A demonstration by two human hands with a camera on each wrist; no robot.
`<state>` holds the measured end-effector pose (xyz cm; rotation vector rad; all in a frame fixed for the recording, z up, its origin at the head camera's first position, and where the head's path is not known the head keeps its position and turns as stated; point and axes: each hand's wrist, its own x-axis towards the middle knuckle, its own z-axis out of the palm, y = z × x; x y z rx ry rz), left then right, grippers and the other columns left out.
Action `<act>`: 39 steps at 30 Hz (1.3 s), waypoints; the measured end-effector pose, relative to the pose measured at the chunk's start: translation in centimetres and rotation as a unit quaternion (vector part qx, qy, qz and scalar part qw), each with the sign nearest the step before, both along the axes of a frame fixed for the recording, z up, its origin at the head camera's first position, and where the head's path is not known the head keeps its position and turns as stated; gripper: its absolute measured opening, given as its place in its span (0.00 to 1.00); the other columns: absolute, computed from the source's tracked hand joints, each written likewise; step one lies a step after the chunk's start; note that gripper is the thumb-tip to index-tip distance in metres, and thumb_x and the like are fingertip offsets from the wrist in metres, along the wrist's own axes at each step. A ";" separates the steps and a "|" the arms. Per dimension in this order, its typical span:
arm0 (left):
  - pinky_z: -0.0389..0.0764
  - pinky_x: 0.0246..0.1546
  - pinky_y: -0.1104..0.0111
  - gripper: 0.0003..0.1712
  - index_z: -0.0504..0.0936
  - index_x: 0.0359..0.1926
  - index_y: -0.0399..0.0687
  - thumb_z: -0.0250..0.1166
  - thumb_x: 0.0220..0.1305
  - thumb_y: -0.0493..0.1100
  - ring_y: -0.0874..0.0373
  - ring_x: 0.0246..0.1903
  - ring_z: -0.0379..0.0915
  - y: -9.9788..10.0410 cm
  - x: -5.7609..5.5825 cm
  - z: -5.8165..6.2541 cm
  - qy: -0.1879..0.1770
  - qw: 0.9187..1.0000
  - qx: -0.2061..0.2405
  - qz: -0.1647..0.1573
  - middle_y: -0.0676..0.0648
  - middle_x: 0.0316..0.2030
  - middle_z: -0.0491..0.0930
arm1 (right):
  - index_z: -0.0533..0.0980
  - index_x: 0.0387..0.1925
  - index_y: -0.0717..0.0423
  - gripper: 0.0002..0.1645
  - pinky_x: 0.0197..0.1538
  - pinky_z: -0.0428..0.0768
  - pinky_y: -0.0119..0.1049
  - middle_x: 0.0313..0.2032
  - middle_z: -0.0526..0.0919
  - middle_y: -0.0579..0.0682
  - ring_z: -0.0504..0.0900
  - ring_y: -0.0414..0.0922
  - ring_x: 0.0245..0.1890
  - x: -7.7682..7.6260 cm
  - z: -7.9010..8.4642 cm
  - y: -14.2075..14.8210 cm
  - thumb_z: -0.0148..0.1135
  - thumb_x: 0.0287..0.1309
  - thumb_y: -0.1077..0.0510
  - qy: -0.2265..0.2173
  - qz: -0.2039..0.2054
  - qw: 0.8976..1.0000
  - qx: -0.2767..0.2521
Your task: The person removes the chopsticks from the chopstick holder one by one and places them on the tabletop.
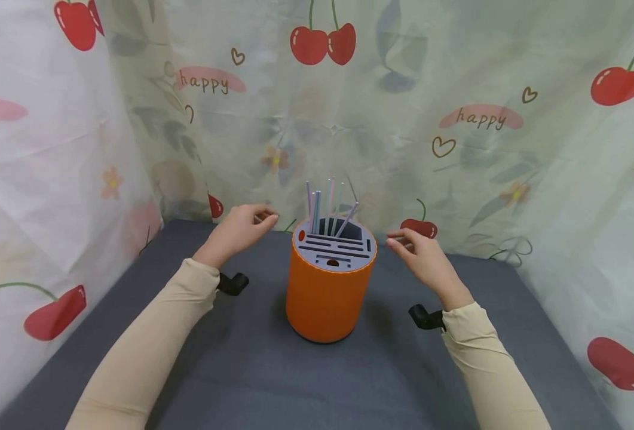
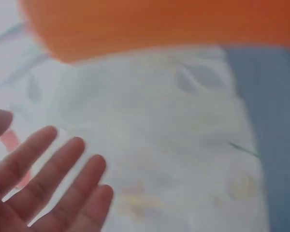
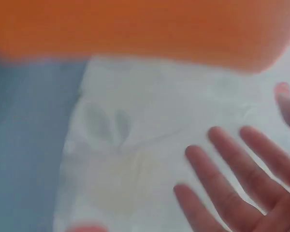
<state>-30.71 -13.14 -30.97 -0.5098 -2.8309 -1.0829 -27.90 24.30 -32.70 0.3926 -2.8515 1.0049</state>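
Note:
An orange round desk organizer with a grey slotted top stands upright on the dark table. Several thin pastel sticks, some like straws, rise from the opening at its back. To its left, my left hand is raised, apart from the organizer and holding nothing. Its fingers look loosely extended in the left wrist view, below the blurred orange wall. On the other side, my right hand hovers apart from the organizer, its relaxed fingers spread in the right wrist view.
A dark grey cloth covers the table. White curtains printed with cherries and hearts hang behind it and at both sides. A black wrist mount sits on the left wrist, and another black mount is on the right.

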 end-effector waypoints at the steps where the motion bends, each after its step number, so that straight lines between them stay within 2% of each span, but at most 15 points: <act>1: 0.80 0.45 0.56 0.20 0.79 0.55 0.57 0.54 0.71 0.59 0.53 0.46 0.78 0.3 0.1 0.8 0.004 1.000 0.029 -0.004 0.49 0.48 0.82 | 0.72 0.60 0.49 0.29 0.54 0.80 0.51 0.51 0.82 0.54 0.82 0.52 0.50 -0.1 0.4 -0.2 0.52 0.67 0.37 -0.006 0.009 0.999 -0.043; 2: 0.81 0.45 0.57 0.19 0.80 0.54 0.58 0.55 0.70 0.59 0.54 0.45 0.78 0.6 0.2 1.6 0.006 0.998 0.060 -0.009 0.49 0.46 0.82 | 0.71 0.61 0.51 0.29 0.56 0.79 0.51 0.53 0.81 0.56 0.81 0.53 0.52 -0.3 0.8 -0.4 0.53 0.67 0.39 -0.013 0.020 0.996 -0.088; 4: 0.81 0.46 0.58 0.19 0.81 0.52 0.56 0.58 0.68 0.59 0.55 0.44 0.78 1.4 0.5 2.7 0.007 0.991 0.128 -0.027 0.49 0.45 0.82 | 0.70 0.62 0.53 0.29 0.60 0.77 0.51 0.55 0.78 0.59 0.80 0.53 0.54 -0.6 1.3 -1.0 0.55 0.67 0.42 -0.036 0.042 0.983 -0.176; 8: 0.83 0.49 0.59 0.18 0.81 0.50 0.46 0.63 0.66 0.53 0.55 0.42 0.79 3.0 0.6 3.5 -0.007 0.966 0.251 -0.068 0.45 0.44 0.83 | 0.69 0.62 0.54 0.25 0.64 0.73 0.50 0.60 0.73 0.57 0.76 0.48 0.58 -1.0 1.3 -2.2 0.56 0.68 0.48 -0.090 0.073 0.946 -0.301; 10: 0.83 0.48 0.60 0.18 0.81 0.50 0.42 0.65 0.65 0.49 0.53 0.43 0.80 3.6 0.6 3.2 -0.016 0.954 0.288 -0.079 0.44 0.44 0.83 | 0.70 0.61 0.52 0.24 0.64 0.73 0.48 0.60 0.73 0.52 0.75 0.43 0.58 -1.1 1.0 -2.8 0.57 0.68 0.49 -0.114 0.077 0.933 -0.333; 12: 0.84 0.47 0.61 0.17 0.81 0.50 0.40 0.66 0.64 0.46 0.52 0.42 0.80 4.1 0.5 2.8 -0.028 0.946 0.312 -0.084 0.44 0.44 0.82 | 0.70 0.60 0.52 0.23 0.63 0.75 0.45 0.58 0.74 0.48 0.75 0.41 0.57 -1.1 0.6 -3.3 0.58 0.68 0.50 -0.134 0.082 0.922 -0.354; 17: 0.84 0.46 0.62 0.17 0.81 0.49 0.42 0.69 0.61 0.43 0.53 0.41 0.80 4.8 0.5 1.7 -0.055 0.936 0.336 -0.085 0.46 0.43 0.82 | 0.71 0.59 0.52 0.21 0.55 0.80 0.37 0.53 0.75 0.45 0.76 0.41 0.52 -0.9 -0.2 -4.0 0.57 0.68 0.53 -0.158 0.082 0.906 -0.384; 21: 0.84 0.44 0.62 0.17 0.81 0.49 0.41 0.70 0.60 0.41 0.51 0.41 0.80 5.1 0.5 1.4 -0.068 0.935 0.338 -0.085 0.48 0.40 0.82 | 0.71 0.58 0.51 0.19 0.50 0.82 0.34 0.49 0.75 0.44 0.76 0.41 0.50 -0.7 -0.6 -4.2 0.57 0.68 0.55 -0.162 0.083 0.898 -0.401; 24: 0.83 0.39 0.65 0.17 0.81 0.49 0.40 0.70 0.59 0.40 0.52 0.39 0.79 5.3 0.5 1.4 -0.070 0.937 0.332 -0.079 0.49 0.38 0.83 | 0.71 0.59 0.50 0.20 0.49 0.82 0.34 0.48 0.76 0.44 0.76 0.41 0.49 -0.6 -0.7 -4.3 0.58 0.67 0.55 -0.165 0.079 0.894 -0.408; 30: 0.80 0.35 0.70 0.15 0.82 0.46 0.40 0.71 0.58 0.37 0.55 0.36 0.77 5.6 0.5 1.3 -0.059 0.943 0.321 -0.070 0.49 0.36 0.82 | 0.70 0.61 0.51 0.24 0.49 0.82 0.36 0.49 0.76 0.44 0.76 0.42 0.49 -0.5 -0.9 -4.4 0.60 0.66 0.54 -0.167 0.068 0.894 -0.410; 35: 0.79 0.29 0.70 0.11 0.81 0.43 0.40 0.70 0.58 0.37 0.56 0.31 0.76 5.6 0.4 1.2 -0.058 0.944 0.318 -0.070 0.49 0.34 0.81 | 0.70 0.61 0.50 0.24 0.49 0.82 0.35 0.48 0.77 0.43 0.76 0.42 0.49 -0.6 -1.1 -4.5 0.61 0.65 0.54 -0.166 0.060 0.895 -0.411; 39: 0.80 0.32 0.69 0.10 0.80 0.43 0.39 0.68 0.60 0.36 0.55 0.32 0.76 5.6 0.3 1.6 -0.056 0.946 0.311 -0.078 0.48 0.34 0.81 | 0.70 0.61 0.50 0.24 0.48 0.82 0.36 0.48 0.77 0.43 0.77 0.42 0.49 -0.6 -1.1 -4.5 0.61 0.65 0.54 -0.163 0.057 0.894 -0.413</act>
